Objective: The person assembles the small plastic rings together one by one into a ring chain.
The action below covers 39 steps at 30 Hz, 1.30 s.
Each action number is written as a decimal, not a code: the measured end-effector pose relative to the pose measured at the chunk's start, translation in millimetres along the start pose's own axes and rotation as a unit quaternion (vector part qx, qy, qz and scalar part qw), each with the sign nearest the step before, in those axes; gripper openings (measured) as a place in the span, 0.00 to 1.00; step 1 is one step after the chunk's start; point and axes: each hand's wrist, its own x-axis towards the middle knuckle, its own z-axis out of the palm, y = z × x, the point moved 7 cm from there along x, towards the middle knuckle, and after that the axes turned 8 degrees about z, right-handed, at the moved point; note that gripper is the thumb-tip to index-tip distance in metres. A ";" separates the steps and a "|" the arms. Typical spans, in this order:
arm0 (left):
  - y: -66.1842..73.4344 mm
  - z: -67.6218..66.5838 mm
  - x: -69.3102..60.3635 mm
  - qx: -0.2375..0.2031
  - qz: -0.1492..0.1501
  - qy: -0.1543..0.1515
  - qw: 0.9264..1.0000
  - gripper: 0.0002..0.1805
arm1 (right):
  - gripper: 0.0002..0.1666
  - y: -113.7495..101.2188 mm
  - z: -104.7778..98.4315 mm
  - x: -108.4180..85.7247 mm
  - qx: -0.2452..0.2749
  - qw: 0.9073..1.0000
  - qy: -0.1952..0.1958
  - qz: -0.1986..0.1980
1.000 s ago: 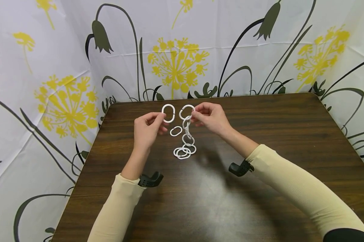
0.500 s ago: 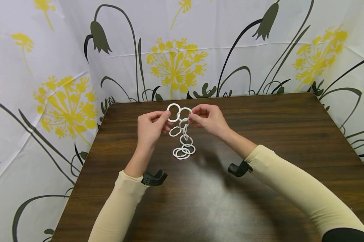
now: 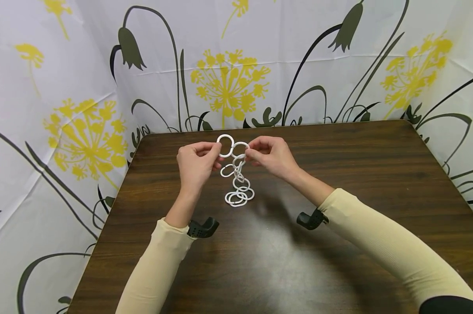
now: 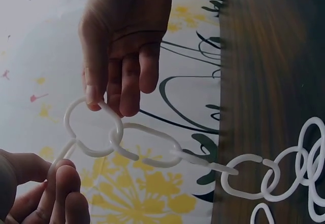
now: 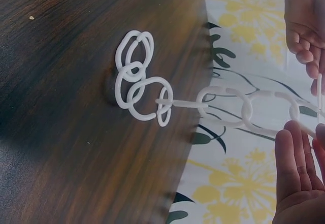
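My left hand [image 3: 195,165] pinches a white plastic chain link [image 3: 219,154] between thumb and fingers. Opposite it, my right hand [image 3: 273,155] pinches the top link [image 4: 66,118] of a white chain. The two held links meet edge to edge above the table; whether one is hooked through the other I cannot tell. From the right hand the chain [image 3: 241,183] hangs down, its lower links [image 5: 133,56] piled on the tabletop. A loose oval link [image 3: 227,170] lies just left of the chain. In the right wrist view the held links are partly hidden by fingers.
The dark wooden table [image 3: 338,174] stretches around the hands on all sides. Behind it hangs a white curtain [image 3: 299,43] with yellow and grey flowers. A black wrist camera [image 3: 203,228] sits on the left wrist, another camera [image 3: 312,219] on the right.
My left hand has moved right, bringing its link from a gap away up against the right hand's link. The hanging chain has swung slightly left. My right hand has barely moved.
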 end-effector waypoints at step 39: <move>19.7 19.8 0.3 0.062 0.146 -0.077 0.984 0.07 | 0.17 -12.6 7.8 1.9 -0.112 0.992 -0.009 -0.053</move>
